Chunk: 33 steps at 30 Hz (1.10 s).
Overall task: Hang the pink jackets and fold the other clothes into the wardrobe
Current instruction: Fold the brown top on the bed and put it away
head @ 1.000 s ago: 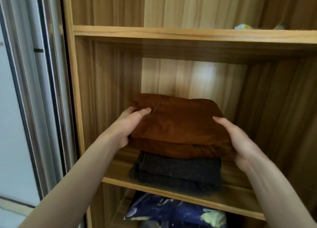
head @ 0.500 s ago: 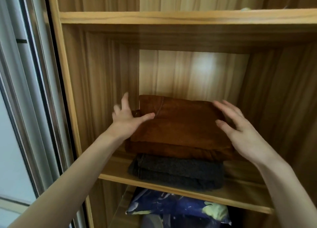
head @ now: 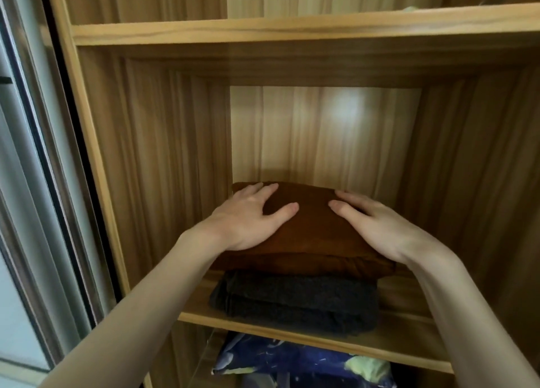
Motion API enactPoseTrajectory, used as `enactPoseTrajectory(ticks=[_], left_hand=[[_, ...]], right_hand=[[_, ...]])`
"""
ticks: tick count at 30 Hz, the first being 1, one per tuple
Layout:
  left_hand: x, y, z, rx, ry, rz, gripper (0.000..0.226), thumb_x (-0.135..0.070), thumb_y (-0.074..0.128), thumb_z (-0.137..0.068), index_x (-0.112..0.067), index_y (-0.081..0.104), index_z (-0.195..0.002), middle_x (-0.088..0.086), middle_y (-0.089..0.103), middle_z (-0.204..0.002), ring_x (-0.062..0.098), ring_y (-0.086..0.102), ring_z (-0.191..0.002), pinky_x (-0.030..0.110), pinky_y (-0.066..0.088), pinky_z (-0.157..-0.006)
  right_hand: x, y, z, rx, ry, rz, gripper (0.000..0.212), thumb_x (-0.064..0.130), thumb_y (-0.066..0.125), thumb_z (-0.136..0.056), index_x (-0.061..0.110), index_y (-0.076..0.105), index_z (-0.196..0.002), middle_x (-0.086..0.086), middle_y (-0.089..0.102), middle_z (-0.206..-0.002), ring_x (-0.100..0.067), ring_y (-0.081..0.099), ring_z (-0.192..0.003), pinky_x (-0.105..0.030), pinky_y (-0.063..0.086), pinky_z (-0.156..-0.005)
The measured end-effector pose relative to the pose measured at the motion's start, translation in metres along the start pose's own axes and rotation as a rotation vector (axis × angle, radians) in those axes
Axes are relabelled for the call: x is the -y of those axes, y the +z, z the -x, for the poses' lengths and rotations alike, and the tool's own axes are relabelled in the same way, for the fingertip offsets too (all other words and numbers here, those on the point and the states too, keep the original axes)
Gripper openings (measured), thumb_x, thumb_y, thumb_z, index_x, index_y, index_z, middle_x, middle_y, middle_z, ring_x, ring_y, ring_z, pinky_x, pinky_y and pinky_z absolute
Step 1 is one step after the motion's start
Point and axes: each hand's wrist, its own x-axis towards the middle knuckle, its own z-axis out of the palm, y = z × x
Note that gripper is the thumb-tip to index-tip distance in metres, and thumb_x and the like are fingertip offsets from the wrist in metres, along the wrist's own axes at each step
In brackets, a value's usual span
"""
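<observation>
While your left hand [head: 248, 218] and right hand [head: 377, 227] lie flat with fingers straight, pressing the folded brown garment [head: 312, 235], nothing is actually gripped. It sits right under your palms, on top of the dark grey folded one [head: 295, 300] just below your wrists, both on the wardrobe shelf [head: 292, 338]. Looks like the stowing step for this piece is basically done. Next you'd probably lift off gently so the stack stays square, then go fetch another item.
</observation>
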Motion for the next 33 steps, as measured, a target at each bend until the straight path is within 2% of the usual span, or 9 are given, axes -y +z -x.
enactPoseTrajectory(ticks=[6, 10, 16, 22, 24, 27, 29, 31, 33], left_hand=[[0.001, 0.000, 0.006, -0.046, 0.017, 0.027, 0.089, -0.088, 0.031, -0.089, -0.044, 0.018, -0.165, -0.009, 0.013, -0.175, 0.016, 0.012, -0.160, 0.045, 0.016, -0.130], [0.002, -0.001, 0.013, -0.120, 0.086, 0.019, 0.085, -0.084, 0.034, -0.092, -0.038, 0.027, -0.164, -0.005, 0.026, -0.171, 0.019, 0.024, -0.157, 0.044, 0.023, -0.128], [-0.001, -0.008, 0.022, -0.320, 0.323, -0.096, 0.064, -0.059, 0.033, -0.106, -0.031, 0.028, -0.164, -0.001, 0.049, -0.157, 0.022, 0.045, -0.141, 0.042, 0.040, -0.114], [-0.007, 0.007, 0.048, -0.435, 0.592, -0.090, 0.058, -0.057, 0.030, -0.107, -0.030, 0.039, -0.157, -0.003, 0.056, -0.148, 0.020, 0.052, -0.134, 0.039, 0.043, -0.109], [-0.013, 0.015, 0.061, -0.437, 0.675, -0.054, 0.058, -0.058, 0.030, -0.106, -0.029, 0.043, -0.155, -0.004, 0.057, -0.148, 0.020, 0.052, -0.133, 0.038, 0.043, -0.108], [-0.027, 0.032, 0.078, -0.389, 0.805, 0.030, 0.060, -0.062, 0.031, -0.104, -0.028, 0.047, -0.152, -0.007, 0.055, -0.149, 0.015, 0.049, -0.136, 0.028, 0.036, -0.107], [-0.039, 0.047, 0.089, -0.343, 0.894, 0.090, 0.061, -0.062, 0.033, -0.104, -0.026, 0.051, -0.150, -0.006, 0.056, -0.147, 0.013, 0.049, -0.136, 0.024, 0.033, -0.106], [-0.053, 0.064, 0.102, -0.308, 0.966, 0.163, 0.061, -0.062, 0.036, -0.104, -0.022, 0.055, -0.147, -0.005, 0.059, -0.145, 0.014, 0.052, -0.135, 0.025, 0.036, -0.105], [-0.068, 0.081, 0.117, -0.276, 1.031, 0.239, 0.062, -0.061, 0.039, -0.102, -0.019, 0.058, -0.144, -0.003, 0.061, -0.143, 0.016, 0.054, -0.133, 0.027, 0.041, -0.104]], right_hand=[[-0.005, 0.003, 0.001, 0.000, -0.033, -0.037, 0.073, 0.078, 0.043, -0.091, 0.048, 0.035, -0.158, 0.019, 0.022, -0.169, -0.009, 0.017, -0.156, -0.038, 0.012, -0.129], [0.001, 0.004, 0.012, -0.087, -0.060, -0.038, 0.063, 0.066, 0.044, -0.099, 0.044, 0.037, -0.158, 0.017, 0.024, -0.169, -0.007, 0.018, -0.156, -0.030, 0.011, -0.125], [0.023, 0.002, 0.049, -0.236, -0.081, 0.124, 0.065, 0.061, 0.035, -0.104, 0.035, 0.028, -0.164, 0.014, 0.029, -0.168, -0.001, 0.024, -0.151, -0.016, 0.012, -0.116], [0.047, 0.020, 0.131, -0.451, -0.074, 0.380, 0.068, 0.060, 0.037, -0.104, 0.026, 0.034, -0.162, 0.009, 0.043, -0.160, -0.005, 0.037, -0.146, -0.026, 0.031, -0.120], [0.051, 0.025, 0.165, -0.509, -0.049, 0.537, 0.062, 0.055, 0.040, -0.108, 0.021, 0.039, -0.159, 0.006, 0.045, -0.159, -0.009, 0.039, -0.147, -0.033, 0.034, -0.122], [0.056, 0.034, 0.217, -0.605, 0.062, 0.693, 0.064, 0.056, 0.045, -0.104, 0.020, 0.045, -0.156, 0.006, 0.048, -0.158, -0.012, 0.039, -0.149, -0.034, 0.034, -0.122], [0.058, 0.041, 0.252, -0.656, 0.171, 0.746, 0.067, 0.058, 0.048, -0.101, 0.019, 0.046, -0.156, 0.005, 0.048, -0.158, -0.015, 0.040, -0.149, -0.029, 0.030, -0.123], [0.061, 0.048, 0.285, -0.699, 0.291, 0.800, 0.070, 0.063, 0.047, -0.100, 0.023, 0.044, -0.158, 0.006, 0.045, -0.160, -0.013, 0.036, -0.150, -0.017, 0.017, -0.123], [0.063, 0.053, 0.316, -0.744, 0.395, 0.832, 0.074, 0.069, 0.042, -0.099, 0.027, 0.040, -0.159, 0.009, 0.040, -0.163, -0.013, 0.033, -0.153, -0.023, 0.018, -0.121]])
